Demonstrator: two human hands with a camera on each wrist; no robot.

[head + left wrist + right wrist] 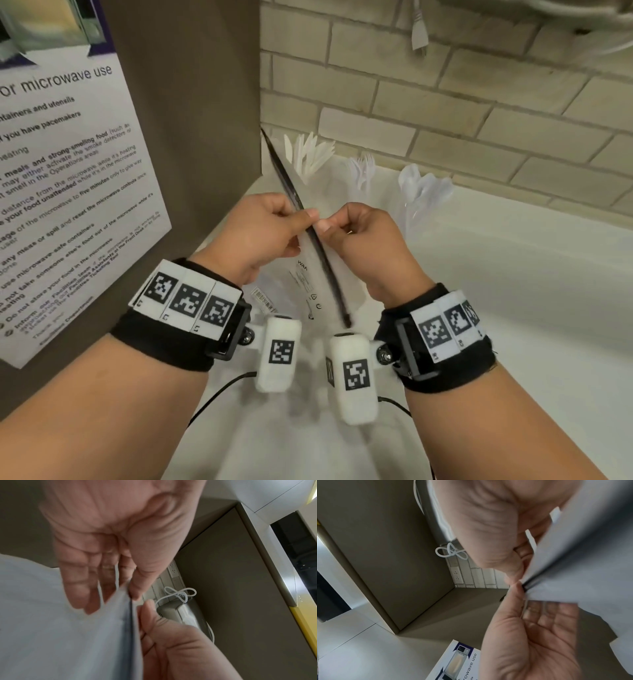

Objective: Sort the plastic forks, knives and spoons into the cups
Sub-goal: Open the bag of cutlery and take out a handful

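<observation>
Beige brick backs a white counter (513, 274), with a microwave notice (68, 171) on the brown panel at left. Left hand (253, 236) and right hand (363, 240) each pinch the dark zip strip of a clear plastic bag (305, 281) held between them. Behind stand knives (310, 154), then forks (363, 168), then spoons (423, 186), upright in three bunches; the cups themselves are hard to make out.

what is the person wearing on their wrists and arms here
Both forearms are bare, no sleeves. Each wrist carries a black fabric band topped with white panels printed with square black-and-white marker codes. A white rounded camera pod, also marked, hangs from a black bracket inside each wrist, trailing a thin black cable.
</observation>
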